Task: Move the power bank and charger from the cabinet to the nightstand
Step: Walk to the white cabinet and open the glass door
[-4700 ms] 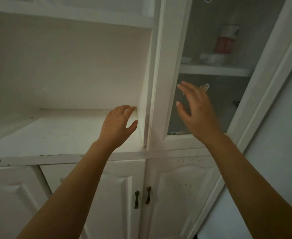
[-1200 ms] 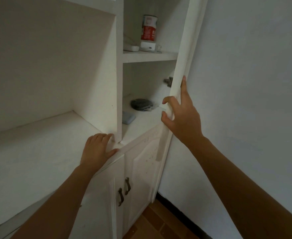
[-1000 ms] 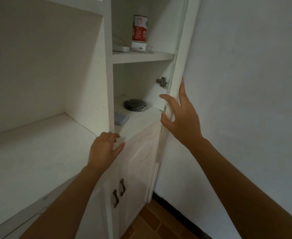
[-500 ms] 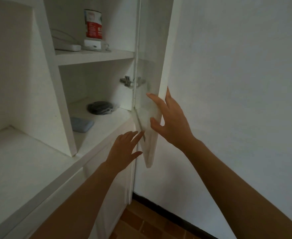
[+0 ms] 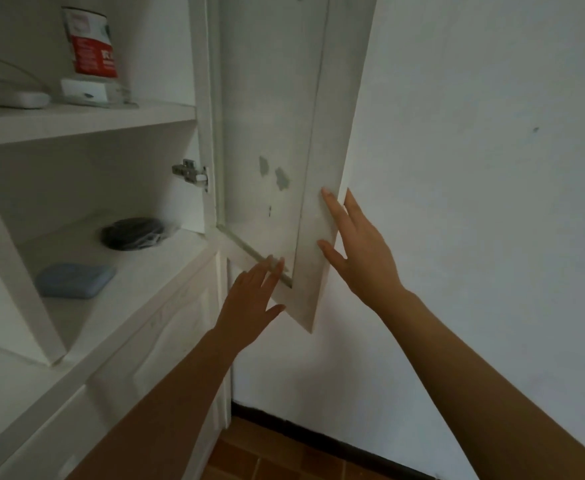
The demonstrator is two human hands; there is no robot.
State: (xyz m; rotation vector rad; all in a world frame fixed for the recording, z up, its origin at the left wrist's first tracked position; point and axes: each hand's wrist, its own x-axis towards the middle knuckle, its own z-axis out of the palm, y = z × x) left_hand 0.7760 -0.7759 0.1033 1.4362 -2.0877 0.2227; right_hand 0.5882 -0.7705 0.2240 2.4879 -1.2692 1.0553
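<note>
The cabinet door (image 5: 273,116) stands swung wide, close to the right wall. My right hand (image 5: 360,251) lies flat on the door's outer edge with fingers spread, and it grips nothing. My left hand (image 5: 253,303) is open, with its fingertips at the door's bottom rail. On the lower shelf lies a flat blue-grey block that looks like the power bank (image 5: 74,280), clear of both hands. A white charger block (image 5: 83,91) sits on the upper shelf, beside a flat white device (image 5: 17,98) with a cable.
A red and white can (image 5: 90,43) stands behind the charger. A dark coiled item in clear plastic (image 5: 133,233) lies at the back of the lower shelf. Lower cabinet doors (image 5: 166,341) are closed below. The white wall (image 5: 474,202) is right behind the door.
The door has swung from closed to wide open. My right hand went with its edge, and my left hand came off the counter up to the door's bottom rail. The view has turned right.
</note>
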